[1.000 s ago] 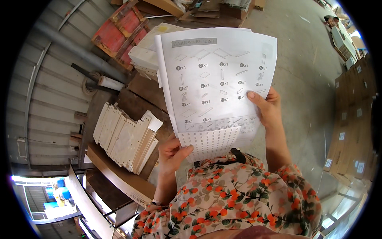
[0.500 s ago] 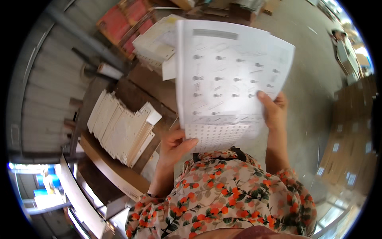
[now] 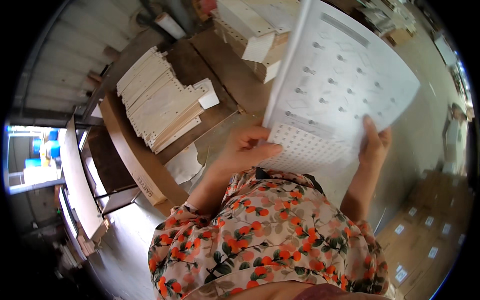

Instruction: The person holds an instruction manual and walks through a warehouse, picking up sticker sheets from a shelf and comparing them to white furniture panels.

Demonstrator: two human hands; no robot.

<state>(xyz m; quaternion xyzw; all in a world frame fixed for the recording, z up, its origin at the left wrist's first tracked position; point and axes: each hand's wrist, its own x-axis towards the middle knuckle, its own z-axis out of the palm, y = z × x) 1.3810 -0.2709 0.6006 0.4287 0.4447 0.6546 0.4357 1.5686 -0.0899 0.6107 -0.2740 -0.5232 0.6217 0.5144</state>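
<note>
Tilted since before, one instruction sheet (image 3: pixel 340 95) gripped by two hands: left hand (image 3: pixel 242 152), right hand (image 3: pixel 372 145).

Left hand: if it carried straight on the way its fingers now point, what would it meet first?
The left hand points rightward onto the lower edge of the paper sheets it already grips, so the sheets come first; beyond them probably the right hand, though depth is unclear.

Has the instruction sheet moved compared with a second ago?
Yes. The instruction sheet has swung rightward, off the stack of pale wooden panels on the brown cardboard, and it now lies more edge-on, gripped by both hands.
</note>
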